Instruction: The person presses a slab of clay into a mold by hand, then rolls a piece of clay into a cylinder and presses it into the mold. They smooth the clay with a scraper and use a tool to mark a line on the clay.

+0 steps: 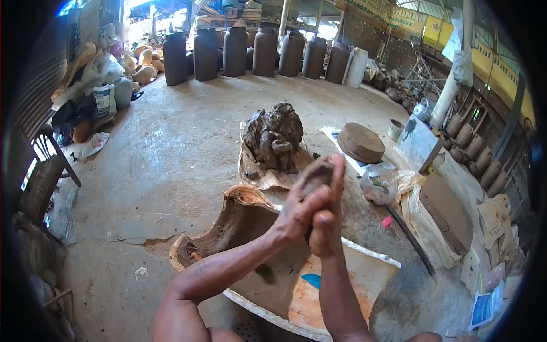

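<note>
My left hand [302,214] and my right hand [330,222] are pressed palm to palm above a mold, fingers pointing up and away. Between them is a lump of grey-brown clay [317,178], mostly hidden by the palms and fingers. Under my forearms lies a large curved mold [373,259] with a pale rim. Wet clay [279,285] lines its left part, while the right part shows a bare, orange-stained surface. A blue scraper [311,280] rests on that bare side. Just beyond the mold stands a rough heap of dark clay [273,137] on a sheet [250,171].
Several tall dark clay cylinders [265,52] stand in a row at the back. To the right are a round clay slab [361,142], a plastic bag [379,183], a dark bar [411,240] and a clay block [445,214]. A chair [51,151] stands at left.
</note>
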The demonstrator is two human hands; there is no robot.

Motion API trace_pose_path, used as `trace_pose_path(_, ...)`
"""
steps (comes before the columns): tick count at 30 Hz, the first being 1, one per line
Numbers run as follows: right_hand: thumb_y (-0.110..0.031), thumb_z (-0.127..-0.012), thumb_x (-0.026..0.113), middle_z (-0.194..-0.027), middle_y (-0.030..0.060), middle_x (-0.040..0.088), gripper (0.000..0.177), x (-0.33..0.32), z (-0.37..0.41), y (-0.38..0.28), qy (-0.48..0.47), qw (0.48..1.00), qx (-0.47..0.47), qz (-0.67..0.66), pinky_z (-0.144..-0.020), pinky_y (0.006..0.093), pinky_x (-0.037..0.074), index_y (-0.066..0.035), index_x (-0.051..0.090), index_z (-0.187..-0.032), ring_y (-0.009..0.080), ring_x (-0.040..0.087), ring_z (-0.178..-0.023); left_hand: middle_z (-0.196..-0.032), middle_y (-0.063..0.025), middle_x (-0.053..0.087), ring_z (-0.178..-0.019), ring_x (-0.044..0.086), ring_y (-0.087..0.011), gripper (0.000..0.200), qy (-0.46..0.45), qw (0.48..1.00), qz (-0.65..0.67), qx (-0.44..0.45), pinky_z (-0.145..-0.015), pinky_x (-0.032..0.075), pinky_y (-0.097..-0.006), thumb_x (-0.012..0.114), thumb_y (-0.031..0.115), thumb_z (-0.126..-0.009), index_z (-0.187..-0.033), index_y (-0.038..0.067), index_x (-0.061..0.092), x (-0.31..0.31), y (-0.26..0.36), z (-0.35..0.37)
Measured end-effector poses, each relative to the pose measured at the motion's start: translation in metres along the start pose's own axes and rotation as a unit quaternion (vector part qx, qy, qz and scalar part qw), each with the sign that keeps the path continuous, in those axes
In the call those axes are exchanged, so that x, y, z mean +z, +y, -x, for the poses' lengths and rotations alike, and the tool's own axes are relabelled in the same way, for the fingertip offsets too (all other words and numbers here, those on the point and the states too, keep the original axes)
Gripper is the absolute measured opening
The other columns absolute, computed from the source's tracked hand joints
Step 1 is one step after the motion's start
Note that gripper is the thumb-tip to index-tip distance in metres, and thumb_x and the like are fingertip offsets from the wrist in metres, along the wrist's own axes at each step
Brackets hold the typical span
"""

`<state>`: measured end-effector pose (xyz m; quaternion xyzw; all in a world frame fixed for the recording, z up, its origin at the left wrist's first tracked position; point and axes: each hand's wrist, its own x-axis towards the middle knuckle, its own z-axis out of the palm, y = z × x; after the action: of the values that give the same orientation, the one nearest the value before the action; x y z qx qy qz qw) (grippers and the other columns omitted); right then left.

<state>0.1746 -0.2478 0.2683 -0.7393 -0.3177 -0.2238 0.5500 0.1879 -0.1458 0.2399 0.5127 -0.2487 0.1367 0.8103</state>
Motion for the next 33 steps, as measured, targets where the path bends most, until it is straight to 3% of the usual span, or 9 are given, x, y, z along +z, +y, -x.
trace_pose_path(3, -0.105, -0.071, 0.037, -0.174, 0.0298, 0.002, 0.148, -0.027, -0.002, 0.014, -0.05, 0.991, 0.045, 0.116, -0.129, 0.0523, 0.015, 0.0, -0.001, -0.168, 0.0429, 0.004, -0.163, -0.137, -0.0192, 0.062, -0.133, 0.058, -0.0322, 0.072, 0.097, 0.982, 0.109, -0.124, -0.108, 0.051, -0.0444, 0.066, 0.043, -0.098, -0.152, 0.0, 0.044, -0.001, -0.003, -0.007)
trace_pose_path(5, -0.1, -0.071, 0.052, -0.175, 0.0294, -0.001, 0.15, -0.04, 0.003, 0.025, -0.001, 0.995, 0.06, -0.086, -0.13, 0.0488, 0.013, 0.0, -0.004, -0.168, 0.0397, 0.002, -0.163, -0.139, -0.0201, 0.059, -0.133, 0.058, -0.0334, 0.071, 0.142, 0.98, 0.087, -0.11, -0.103, 0.054, -0.0473, 0.064, 0.046, -0.1, -0.151, 0.0, 0.044, 0.006, -0.011, -0.013)
trace_pose_path(7, -0.087, -0.073, 0.072, -0.172, 0.0316, 0.015, 0.146, -0.041, 0.011, 0.04, 0.014, 0.974, 0.059, -0.22, -0.127, 0.0483, 0.024, 0.002, 0.006, -0.167, 0.0417, 0.02, -0.161, -0.145, -0.0204, 0.054, -0.136, 0.056, -0.0305, 0.079, 0.031, 0.989, -0.098, 0.104, -0.109, 0.05, -0.0449, 0.065, 0.051, -0.1, -0.155, 0.002, 0.039, 0.017, -0.023, -0.016)
trace_pose_path(12, -0.045, -0.073, 0.094, -0.137, 0.0248, 0.062, 0.104, -0.098, 0.032, 0.078, 0.054, 0.995, 0.019, -0.082, -0.102, 0.0482, 0.052, 0.006, 0.046, -0.15, 0.0404, 0.065, -0.123, -0.169, -0.0167, 0.031, -0.155, 0.031, -0.0293, 0.135, -0.163, 0.974, -0.089, -0.128, -0.123, 0.031, -0.0427, 0.093, 0.068, -0.065, -0.165, 0.011, 0.022, 0.068, 0.017, -0.049)
trace_pose_path(14, -0.021, -0.08, 0.087, -0.125, 0.021, 0.069, 0.074, -0.112, 0.031, 0.083, 0.081, 0.99, 0.022, -0.112, -0.094, 0.0436, 0.057, 0.004, 0.054, -0.142, 0.0367, 0.073, -0.108, -0.154, -0.0146, 0.048, -0.141, 0.049, -0.0269, 0.133, -0.128, 0.969, -0.208, -0.024, -0.117, 0.039, -0.0415, 0.103, 0.048, -0.058, -0.162, 0.012, 0.029, 0.093, -0.002, -0.059)
trace_pose_path(22, -0.018, -0.084, 0.076, -0.106, 0.0197, 0.076, 0.046, -0.176, 0.038, 0.112, 0.194, 0.955, 0.058, -0.217, -0.084, 0.0424, 0.059, 0.001, 0.067, -0.125, 0.0331, 0.077, -0.103, -0.09, -0.0141, 0.061, -0.084, 0.064, -0.0299, 0.042, -0.075, 0.823, -0.562, 0.039, -0.08, 0.053, -0.04, 0.076, 0.008, -0.067, -0.105, 0.003, 0.06, 0.212, -0.07, -0.094)
trace_pose_path(27, -0.019, -0.086, 0.075, -0.11, 0.0146, 0.075, 0.045, -0.22, 0.026, 0.156, 0.072, 0.955, 0.192, -0.212, -0.086, 0.0383, 0.057, 0.004, 0.063, -0.123, 0.0187, 0.071, -0.103, -0.094, -0.0111, 0.062, -0.079, 0.063, -0.0321, 0.041, -0.169, 0.775, -0.595, 0.127, -0.073, 0.055, -0.0405, 0.076, 0.006, -0.065, -0.103, 0.007, 0.061, 0.225, -0.109, -0.139)
trace_pose_path(30, -0.024, -0.085, 0.075, -0.087, 0.0134, 0.074, 0.029, -0.248, 0.039, 0.166, -0.009, 0.949, 0.243, -0.202, -0.075, 0.0387, 0.056, 0.001, 0.069, -0.099, 0.0216, 0.07, -0.081, -0.091, -0.01, 0.059, -0.079, 0.066, -0.0309, 0.036, -0.414, 0.549, -0.629, 0.364, -0.065, 0.055, -0.0421, 0.077, 0.003, -0.071, -0.105, 0.007, 0.066, 0.243, -0.116, -0.171)
trace_pose_path(33, -0.026, -0.085, 0.075, -0.071, 0.0102, 0.067, 0.025, -0.219, 0.074, 0.192, -0.107, 0.9, 0.329, -0.264, -0.068, 0.0379, 0.052, -0.002, 0.07, -0.085, 0.018, 0.061, -0.066, -0.091, -0.0117, 0.059, -0.078, 0.066, -0.0318, 0.038, -0.319, 0.615, -0.66, 0.292, -0.069, 0.056, -0.0439, 0.079, 0.008, -0.073, -0.109, 0.007, 0.066, 0.214, -0.114, -0.197)
